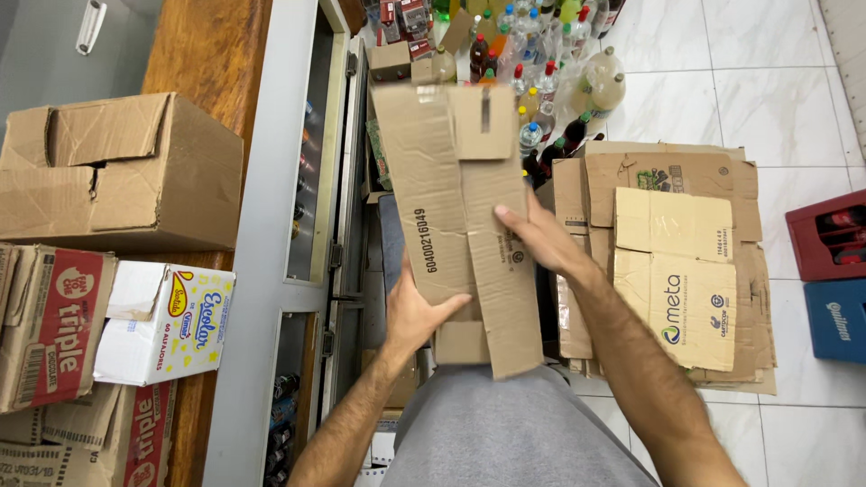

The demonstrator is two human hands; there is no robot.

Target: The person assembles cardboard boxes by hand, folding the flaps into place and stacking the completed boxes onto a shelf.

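Both bare forearms reach forward, the left hand (417, 311) gripping with its thumb pointing right, the right hand (539, 236) laid flat with fingers spread leftward.

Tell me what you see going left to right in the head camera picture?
Brown box → white box → left hand → flattened cardboard → right hand → cardboard pile → red crate.
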